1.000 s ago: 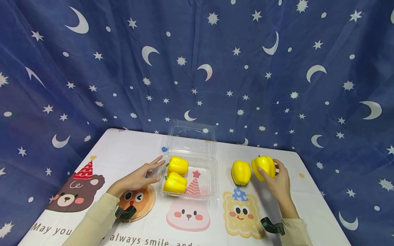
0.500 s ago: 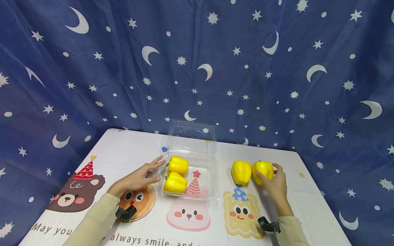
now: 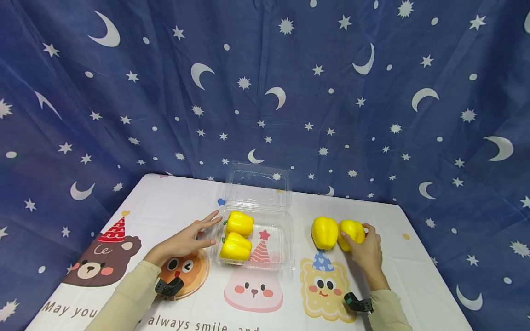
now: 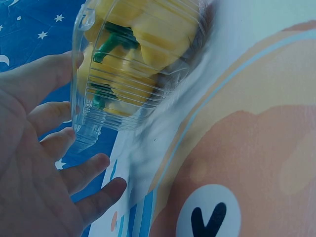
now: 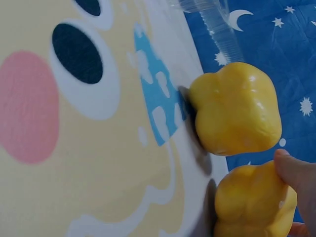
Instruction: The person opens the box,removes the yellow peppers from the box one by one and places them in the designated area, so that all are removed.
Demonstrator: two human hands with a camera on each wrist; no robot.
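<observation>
In the head view my right hand (image 3: 367, 250) holds a yellow bell pepper (image 3: 351, 233) at the right of the table, thumb on its near side. Just left of it another yellow bell pepper (image 3: 325, 233) stands upright, a small gap between them in the right wrist view. My left hand (image 3: 188, 238) has its fingers spread at the left rim of a clear plastic clamshell box (image 3: 273, 239). Two yellow bell peppers with green stems lie in the box's left half, a far one (image 3: 240, 224) and a near one (image 3: 236, 247). Fingertips touch the box rim in the left wrist view.
The box's clear lid (image 3: 257, 186) is folded back at the far side. A white tablecloth (image 3: 182, 193) with cartoon prints covers the table. Behind it hangs a dark blue curtain (image 3: 232, 101) with moons and stars.
My right hand has carried its pepper left and toward me, down beside the standing pepper. My left hand and the box have not visibly moved.
</observation>
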